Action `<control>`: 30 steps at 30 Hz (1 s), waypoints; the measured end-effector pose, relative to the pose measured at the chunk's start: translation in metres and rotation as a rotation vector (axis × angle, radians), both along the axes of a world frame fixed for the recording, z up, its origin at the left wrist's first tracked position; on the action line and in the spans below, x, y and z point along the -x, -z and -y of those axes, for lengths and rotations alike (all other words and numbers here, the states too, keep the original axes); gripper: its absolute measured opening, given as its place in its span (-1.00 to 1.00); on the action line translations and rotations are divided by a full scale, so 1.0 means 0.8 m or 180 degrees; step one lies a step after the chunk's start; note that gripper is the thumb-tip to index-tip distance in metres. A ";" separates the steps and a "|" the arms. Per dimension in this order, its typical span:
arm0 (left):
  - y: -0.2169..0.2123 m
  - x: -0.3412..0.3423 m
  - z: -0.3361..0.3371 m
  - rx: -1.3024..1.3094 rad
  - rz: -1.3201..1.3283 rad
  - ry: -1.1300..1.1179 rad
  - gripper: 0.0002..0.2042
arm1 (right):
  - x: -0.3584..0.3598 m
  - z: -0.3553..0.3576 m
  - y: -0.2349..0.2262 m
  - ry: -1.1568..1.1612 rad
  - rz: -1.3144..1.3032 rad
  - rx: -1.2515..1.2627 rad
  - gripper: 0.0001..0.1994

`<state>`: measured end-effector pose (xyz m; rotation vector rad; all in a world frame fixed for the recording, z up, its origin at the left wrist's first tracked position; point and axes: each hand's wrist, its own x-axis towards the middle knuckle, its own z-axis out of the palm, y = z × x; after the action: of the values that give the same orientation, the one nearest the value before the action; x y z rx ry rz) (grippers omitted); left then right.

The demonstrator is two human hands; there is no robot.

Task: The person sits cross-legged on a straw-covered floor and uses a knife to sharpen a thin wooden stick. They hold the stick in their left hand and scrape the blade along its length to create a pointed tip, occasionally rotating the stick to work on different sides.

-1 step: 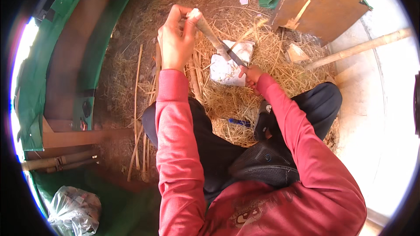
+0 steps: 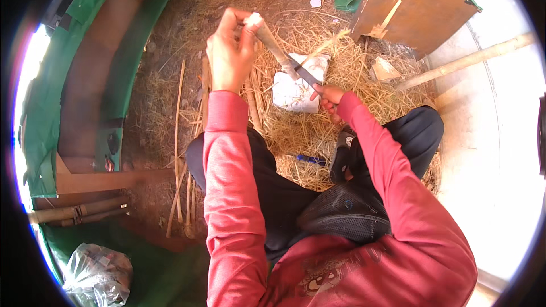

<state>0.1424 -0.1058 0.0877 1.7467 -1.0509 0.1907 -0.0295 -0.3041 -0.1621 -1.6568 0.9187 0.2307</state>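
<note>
My left hand (image 2: 230, 57) is raised at the upper middle, its fingers closed around the pale cut end of a wooden stick (image 2: 272, 44). The stick slopes down to the right, and its lower end is over a whitish block (image 2: 287, 92) lying on straw. In my right hand (image 2: 330, 99), lower and to the right, is a knife (image 2: 307, 75). Its dark blade points up and left, meeting the lower part of the stick; whether it bites into the wood I cannot tell. My right fingers hide the handle.
Straw and several loose sticks (image 2: 178, 119) lie on the ground. A blue object (image 2: 311, 159) rests near my shoe (image 2: 341, 153). A brown board (image 2: 415, 5) stands at upper right, beside a pole (image 2: 466, 61) leaning on the pale wall. Green sheeting (image 2: 42, 108) lines the left; a plastic bag (image 2: 98, 276) sits lower left.
</note>
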 end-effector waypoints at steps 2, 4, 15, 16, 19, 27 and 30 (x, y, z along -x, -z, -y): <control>-0.004 0.014 0.012 -0.0010 0.0033 0.0071 -0.80 | -0.002 0.002 -0.065 -0.0260 -0.0373 0.0430 -0.58; -0.011 0.020 0.020 -0.0107 0.0049 -0.0090 -0.79 | -0.021 -0.009 -0.117 -0.0721 -0.0791 0.1840 -0.59; 0.010 0.009 0.021 0.0261 0.0165 -0.0024 -0.81 | 0.002 -0.059 0.120 0.0062 -0.0148 0.2576 -0.51; 0.008 0.007 0.020 0.0318 0.0169 -0.0027 -0.81 | 0.002 -0.064 0.121 0.0052 -0.0238 0.2462 -0.50; 0.003 0.000 0.016 0.0134 0.0008 0.0078 -0.81 | -0.011 -0.025 0.122 -0.0034 -0.0141 0.2213 -0.44; -0.003 0.000 0.016 -0.0052 0.0000 -0.0144 -0.76 | -0.060 -0.021 -0.131 -0.0734 -0.0473 0.2511 -0.57; 0.007 -0.008 0.011 0.0220 0.0282 -0.0074 -0.78 | -0.061 -0.077 -0.165 0.0664 0.1576 0.2483 -0.60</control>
<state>0.1489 -0.1145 0.0822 1.7016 -1.0757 0.3180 0.0193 -0.2424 -0.0304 -2.1519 0.8278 -0.7421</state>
